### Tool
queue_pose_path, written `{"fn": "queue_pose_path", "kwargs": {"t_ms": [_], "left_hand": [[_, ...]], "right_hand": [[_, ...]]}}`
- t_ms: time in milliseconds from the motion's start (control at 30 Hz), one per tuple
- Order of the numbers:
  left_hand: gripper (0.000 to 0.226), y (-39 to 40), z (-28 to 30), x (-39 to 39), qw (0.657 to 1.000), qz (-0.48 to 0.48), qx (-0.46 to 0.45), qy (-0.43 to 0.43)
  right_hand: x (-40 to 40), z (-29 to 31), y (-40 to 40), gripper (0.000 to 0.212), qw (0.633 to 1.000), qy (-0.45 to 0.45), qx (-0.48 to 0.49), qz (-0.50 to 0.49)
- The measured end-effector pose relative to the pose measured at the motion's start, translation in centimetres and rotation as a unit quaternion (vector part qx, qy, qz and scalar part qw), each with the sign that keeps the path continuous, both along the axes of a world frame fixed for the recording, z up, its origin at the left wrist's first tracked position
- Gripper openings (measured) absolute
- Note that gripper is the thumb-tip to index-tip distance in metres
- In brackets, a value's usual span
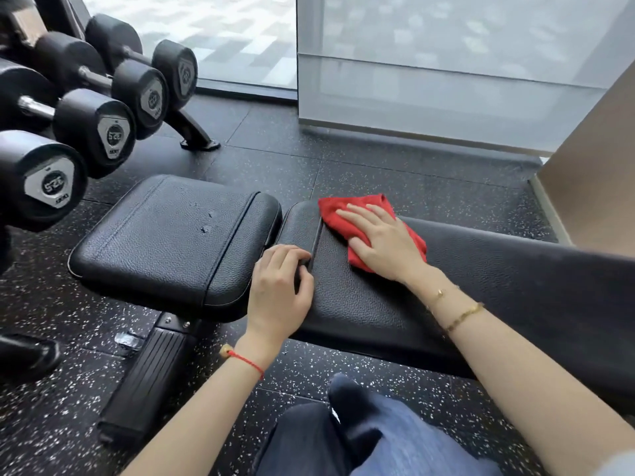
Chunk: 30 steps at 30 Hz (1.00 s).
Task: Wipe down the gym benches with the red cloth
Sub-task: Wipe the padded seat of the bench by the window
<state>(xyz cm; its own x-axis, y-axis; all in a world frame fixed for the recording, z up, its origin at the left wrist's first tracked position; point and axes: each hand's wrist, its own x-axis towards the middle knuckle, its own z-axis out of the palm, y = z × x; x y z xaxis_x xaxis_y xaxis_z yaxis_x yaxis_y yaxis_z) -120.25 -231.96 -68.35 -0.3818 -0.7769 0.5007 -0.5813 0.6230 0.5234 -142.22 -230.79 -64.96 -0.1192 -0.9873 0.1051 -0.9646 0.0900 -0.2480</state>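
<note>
A black padded gym bench runs across the middle of the view, made of a seat pad point(171, 235) on the left and a long back pad point(481, 276) on the right, with a narrow gap between them. The red cloth point(338, 209) lies on the near-left end of the back pad. My right hand point(381, 242) presses flat on the cloth with straight fingers. My left hand point(281, 286) rests on the front edge of the back pad beside the gap, its fingers curled onto the pad's seam.
A rack of black dumbbells point(89, 125) stands at the left, close to the seat pad. The bench's base foot point(147, 376) lies on the speckled rubber floor. A glass wall point(446, 63) is behind, a beige wall point(591, 173) at right. My knees are below.
</note>
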Motion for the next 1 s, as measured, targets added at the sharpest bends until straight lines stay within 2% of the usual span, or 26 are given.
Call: {"fn": "queue_pose_path", "kwargs": {"t_ms": [100,300,400,500,567,733,800,933,1000], "left_hand": [[0.018,0.1,0.2,0.0,1.0,0.0,0.001,-0.004],[0.012,0.6,0.8,0.7,0.999,0.047,-0.006,0.004],[0.009,1.0,0.6,2.6,0.998,0.061,-0.025,0.023],[0.017,0.8,0.5,4.5,0.997,0.071,-0.019,0.006],[0.022,0.5,0.4,5.6,0.996,0.082,-0.014,-0.018],[0.027,-0.4,0.6,8.0,0.993,0.111,-0.016,-0.045],[0.029,-0.8,0.8,9.0,0.99,0.128,-0.018,-0.049],[0.032,-2.6,1.0,11.1,0.984,0.171,-0.02,-0.052],[0.034,-3.9,1.2,12.2,0.98,0.192,-0.021,-0.055]], "right_hand": [[1.4,0.3,-2.7,0.052,0.999,-0.016,0.007,-0.05],[7.1,0.2,0.8,0.057,0.994,-0.011,0.002,0.109],[7.3,0.2,4.1,0.06,0.99,-0.02,0.002,0.139],[5.7,0.4,6.7,0.061,0.989,-0.026,0.004,0.148],[4.1,0.4,6.6,0.06,0.992,-0.029,0.003,0.124],[3.4,0.9,0.9,0.051,0.999,-0.031,0.003,-0.02],[5.6,0.8,-0.6,0.05,0.999,-0.041,0.002,0.02],[9.4,0.3,0.1,0.05,0.979,-0.043,0.001,0.2],[9.4,0.0,0.0,0.049,0.977,-0.063,-0.021,0.201]]}}
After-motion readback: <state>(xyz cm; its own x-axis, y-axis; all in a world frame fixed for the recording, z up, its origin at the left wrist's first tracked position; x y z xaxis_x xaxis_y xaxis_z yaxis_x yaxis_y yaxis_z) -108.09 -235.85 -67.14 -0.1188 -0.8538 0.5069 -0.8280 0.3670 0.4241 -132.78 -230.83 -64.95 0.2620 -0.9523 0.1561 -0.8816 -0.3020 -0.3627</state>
